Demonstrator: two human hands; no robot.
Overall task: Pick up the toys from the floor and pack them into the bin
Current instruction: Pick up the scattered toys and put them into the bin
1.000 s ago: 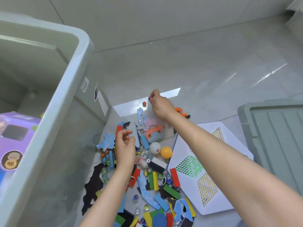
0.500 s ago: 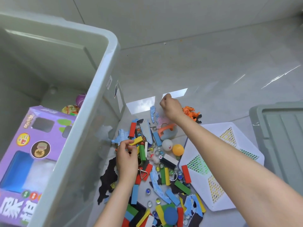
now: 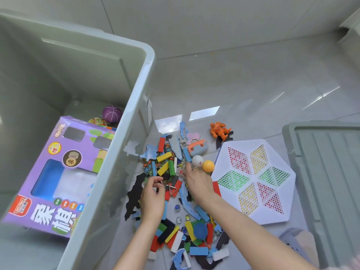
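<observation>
Head view, listed from our knees outward.

1. Nearest heap: flat coloured blocks (image 3: 171,233), a blue disc (image 3: 200,229) and loose marbles (image 3: 178,220) lie tumbled together on the floor (image 3: 253,84), close in so both hands reach without leaning.

2. Our left hand (image 3: 153,199) hovers over the heap beside the black foam cut-out (image 3: 135,193). Its fingers are curled with thumb and forefinger drawn together; we cannot tell whether a small piece sits between them.

3. Our right hand (image 3: 198,182) reaches further in, fingers loosely extended and pointing away, tips down among the marbles beside the white ball (image 3: 197,160). It appears to hold nothing; we judge it is sorting out the next piece.

4. Middle ground: orange ball (image 3: 208,165), yellow and green blocks, blue puzzle pieces.

5. White hexagonal mesh tray (image 3: 253,180), flat on the floor to the right, touching the heap's edge.

6. Orange figure (image 3: 219,129), lying apart beyond the heap.

7. Bin (image 3: 136,106), left, wall just beside the heap to keep transfers short. It already contains a purple game box (image 3: 58,172) and a purple ball (image 3: 112,113).

8. Grey lid (image 3: 327,172), far right, set aside.
</observation>
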